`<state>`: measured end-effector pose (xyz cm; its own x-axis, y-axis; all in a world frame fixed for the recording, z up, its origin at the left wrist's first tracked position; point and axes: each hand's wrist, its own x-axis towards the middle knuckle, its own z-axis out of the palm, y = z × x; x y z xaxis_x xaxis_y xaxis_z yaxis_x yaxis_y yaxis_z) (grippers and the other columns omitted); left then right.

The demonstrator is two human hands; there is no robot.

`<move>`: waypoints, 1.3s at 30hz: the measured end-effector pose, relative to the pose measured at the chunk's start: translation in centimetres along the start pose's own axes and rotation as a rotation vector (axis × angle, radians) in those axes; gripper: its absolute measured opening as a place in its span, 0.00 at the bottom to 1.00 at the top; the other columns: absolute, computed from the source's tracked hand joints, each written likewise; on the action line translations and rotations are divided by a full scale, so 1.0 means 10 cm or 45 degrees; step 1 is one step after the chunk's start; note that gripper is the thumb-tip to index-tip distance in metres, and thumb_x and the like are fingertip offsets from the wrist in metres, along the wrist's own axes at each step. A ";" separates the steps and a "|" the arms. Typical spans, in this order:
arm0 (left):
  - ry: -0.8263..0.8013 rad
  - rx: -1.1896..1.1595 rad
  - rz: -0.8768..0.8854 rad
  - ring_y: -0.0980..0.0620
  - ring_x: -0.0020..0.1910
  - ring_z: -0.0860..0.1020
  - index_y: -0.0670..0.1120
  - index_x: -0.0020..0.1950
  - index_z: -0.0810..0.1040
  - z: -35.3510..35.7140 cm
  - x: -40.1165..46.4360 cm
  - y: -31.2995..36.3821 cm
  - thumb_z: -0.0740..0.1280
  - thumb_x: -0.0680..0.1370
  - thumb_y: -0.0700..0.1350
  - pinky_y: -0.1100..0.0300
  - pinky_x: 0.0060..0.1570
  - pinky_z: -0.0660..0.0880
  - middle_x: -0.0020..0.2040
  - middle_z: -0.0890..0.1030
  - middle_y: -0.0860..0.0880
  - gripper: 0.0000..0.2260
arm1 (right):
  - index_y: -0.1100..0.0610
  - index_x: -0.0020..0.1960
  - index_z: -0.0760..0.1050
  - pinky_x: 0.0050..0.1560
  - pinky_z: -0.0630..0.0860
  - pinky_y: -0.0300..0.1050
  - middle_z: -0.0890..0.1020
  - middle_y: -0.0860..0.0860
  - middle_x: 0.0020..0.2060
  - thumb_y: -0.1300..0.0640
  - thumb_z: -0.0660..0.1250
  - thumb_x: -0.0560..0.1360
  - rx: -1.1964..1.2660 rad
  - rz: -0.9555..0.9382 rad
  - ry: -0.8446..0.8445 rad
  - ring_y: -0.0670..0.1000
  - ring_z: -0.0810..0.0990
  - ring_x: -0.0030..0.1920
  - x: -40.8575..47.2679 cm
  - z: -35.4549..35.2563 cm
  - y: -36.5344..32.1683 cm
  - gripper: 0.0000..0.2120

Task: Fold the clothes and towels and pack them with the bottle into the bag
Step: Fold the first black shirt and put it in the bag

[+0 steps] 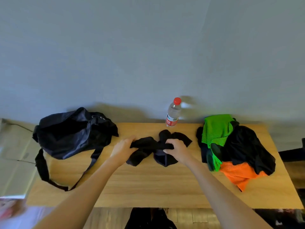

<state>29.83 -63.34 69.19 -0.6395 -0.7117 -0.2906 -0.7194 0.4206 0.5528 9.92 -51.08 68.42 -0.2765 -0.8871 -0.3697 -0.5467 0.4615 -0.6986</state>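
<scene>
Small black garment (pixel 158 146) mid-desk (pixel 148 184), bunched between both hands: left hand (pixel 123 148) curled on its left end, right hand (pixel 175 149) pinching the middle-right bunch. Looks light, limp, no stiffness, likely to sag and slide out of any fold unless taken at edges or corners and flattened on the wood. Bag (pixel 72 131) slumped at left, bottle (pixel 173 113) upright at the back edge, rigid and easy to tip; unfolded pile (pixel 234 146) at right.

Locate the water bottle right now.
Head view: the water bottle stands upright at the table's far edge by the wall, just behind the black garment.
</scene>
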 end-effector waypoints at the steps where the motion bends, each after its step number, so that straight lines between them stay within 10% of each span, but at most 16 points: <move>1: -0.002 -0.001 -0.021 0.48 0.41 0.77 0.50 0.47 0.70 0.08 -0.04 -0.04 0.67 0.76 0.43 0.57 0.36 0.71 0.41 0.78 0.50 0.05 | 0.49 0.42 0.72 0.38 0.70 0.40 0.76 0.45 0.36 0.58 0.68 0.74 -0.020 0.005 -0.035 0.47 0.76 0.40 -0.01 0.05 0.08 0.07; 9: -0.179 -0.036 -0.160 0.54 0.55 0.71 0.50 0.66 0.68 0.73 -0.35 -0.29 0.70 0.74 0.43 0.58 0.52 0.74 0.56 0.71 0.53 0.22 | 0.50 0.41 0.73 0.41 0.72 0.44 0.77 0.47 0.37 0.57 0.69 0.73 -0.039 0.068 -0.247 0.49 0.77 0.41 -0.15 0.31 0.64 0.06; 21: 0.018 -0.564 -0.120 0.50 0.67 0.68 0.49 0.75 0.59 0.66 0.71 0.50 0.68 0.76 0.41 0.62 0.58 0.66 0.70 0.68 0.47 0.29 | 0.57 0.68 0.64 0.55 0.68 0.42 0.72 0.49 0.56 0.58 0.72 0.72 0.505 0.170 0.393 0.51 0.73 0.59 0.76 -0.30 0.45 0.28; 25: -0.068 -0.749 -0.128 0.49 0.68 0.66 0.50 0.77 0.53 0.61 1.15 0.87 0.65 0.77 0.37 0.55 0.65 0.68 0.74 0.61 0.47 0.33 | 0.56 0.69 0.61 0.62 0.72 0.55 0.72 0.48 0.58 0.58 0.74 0.69 0.638 0.196 0.388 0.54 0.73 0.61 1.07 -0.41 0.48 0.34; 35: -0.132 -0.945 -0.023 0.69 0.50 0.71 0.50 0.74 0.58 0.62 1.37 1.11 0.63 0.77 0.33 0.75 0.45 0.70 0.51 0.69 0.67 0.29 | 0.59 0.67 0.64 0.50 0.75 0.39 0.75 0.47 0.51 0.59 0.72 0.72 0.736 0.153 0.435 0.49 0.77 0.52 1.28 -0.36 0.55 0.27; 39: -0.274 -0.980 0.015 0.67 0.57 0.67 0.51 0.76 0.52 0.66 1.39 1.25 0.61 0.77 0.31 0.75 0.48 0.71 0.55 0.65 0.66 0.32 | 0.61 0.65 0.66 0.41 0.71 0.28 0.76 0.49 0.50 0.59 0.72 0.72 0.698 0.171 0.554 0.43 0.76 0.46 1.25 -0.41 0.64 0.24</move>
<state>10.21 -64.27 66.90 -0.7408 -0.5523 -0.3823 -0.3732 -0.1349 0.9179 -0.35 -59.26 61.83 -0.6667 -0.6924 -0.2759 -0.0409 0.4036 -0.9140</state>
